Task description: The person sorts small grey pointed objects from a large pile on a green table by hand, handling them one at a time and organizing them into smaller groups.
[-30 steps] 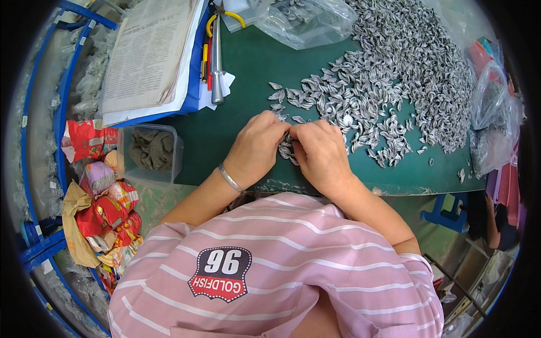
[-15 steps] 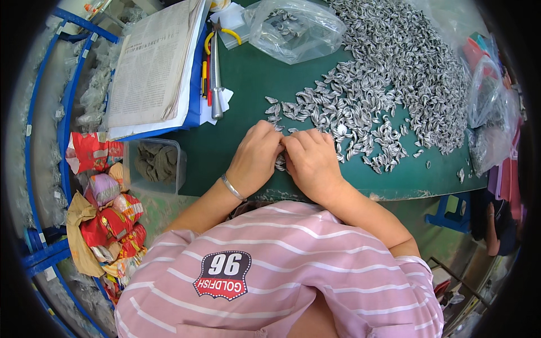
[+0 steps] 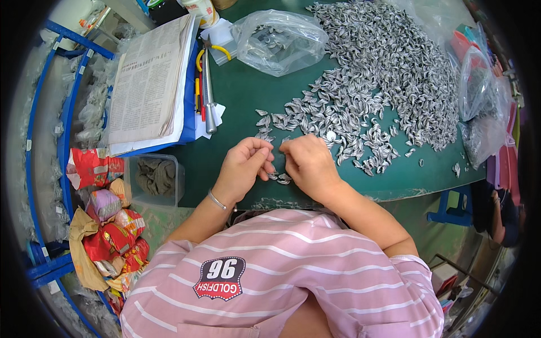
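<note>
A large spread of small silver-grey, twisted leaf-shaped pieces covers the back right of the green table. At the near end of the spread, my left hand has its thumb pressed against curled fingers. Whatever it pinches is hidden. My right hand is just beside it, fingers bent down and closed, fingertips facing the left hand across a narrow gap. What they grip, if anything, is too small to make out. A few loose leaf-shaped pieces lie on the table between my hands, and others are just beyond the fingertips.
A clear plastic bag with some pieces inside lies at the back. Left of it are yellow-handled pliers, a tapered metal rod and a newspaper stack. A clear bin holds grey cloth. Filled bags sit at the right edge.
My hands were touching at the fingertips and have come apart. The left hand has shifted left and turned its thumb side up. The whole view has shifted slightly.
</note>
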{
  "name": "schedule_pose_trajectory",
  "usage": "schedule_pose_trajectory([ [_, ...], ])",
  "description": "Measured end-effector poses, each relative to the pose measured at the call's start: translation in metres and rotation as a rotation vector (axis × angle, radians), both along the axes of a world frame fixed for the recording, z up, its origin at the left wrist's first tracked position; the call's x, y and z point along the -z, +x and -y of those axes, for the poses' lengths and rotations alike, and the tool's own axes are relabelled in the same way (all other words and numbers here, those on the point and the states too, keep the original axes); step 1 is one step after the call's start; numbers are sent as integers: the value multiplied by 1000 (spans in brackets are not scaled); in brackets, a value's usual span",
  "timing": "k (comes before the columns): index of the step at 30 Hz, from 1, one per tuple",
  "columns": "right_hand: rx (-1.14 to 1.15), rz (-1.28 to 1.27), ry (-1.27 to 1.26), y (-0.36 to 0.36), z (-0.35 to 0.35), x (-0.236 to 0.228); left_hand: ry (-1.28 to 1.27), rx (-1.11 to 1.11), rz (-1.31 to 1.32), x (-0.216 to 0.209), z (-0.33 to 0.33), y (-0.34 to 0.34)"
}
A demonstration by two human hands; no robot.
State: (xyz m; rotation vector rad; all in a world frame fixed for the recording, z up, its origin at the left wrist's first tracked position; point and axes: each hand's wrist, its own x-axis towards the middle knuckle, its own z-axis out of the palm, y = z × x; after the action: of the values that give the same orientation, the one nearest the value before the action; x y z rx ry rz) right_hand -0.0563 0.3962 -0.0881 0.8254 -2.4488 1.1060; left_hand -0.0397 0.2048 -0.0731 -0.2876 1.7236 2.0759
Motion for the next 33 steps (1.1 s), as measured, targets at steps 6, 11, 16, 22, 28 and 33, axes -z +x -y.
schedule_pose_trajectory([
  [6,89,561,-363,-4,-17,-21,196,-34,140,-16,-22,1],
  [11,-28,295,-124,-4,-23,-12,81,14,5,-4,-9,-6],
  [16,-21,32,281,5,-6,-7,186,-51,20,-2,-9,-7],
  [22,-1,227,-62,-5,-9,-11,72,-79,30,-6,-14,-7],
  [28,7,191,-347,-15,-23,-37,625,-42,167,-14,-30,-36],
  [33,210,214,-477,-10,-60,-33,805,-304,82,-27,-39,-138],
])
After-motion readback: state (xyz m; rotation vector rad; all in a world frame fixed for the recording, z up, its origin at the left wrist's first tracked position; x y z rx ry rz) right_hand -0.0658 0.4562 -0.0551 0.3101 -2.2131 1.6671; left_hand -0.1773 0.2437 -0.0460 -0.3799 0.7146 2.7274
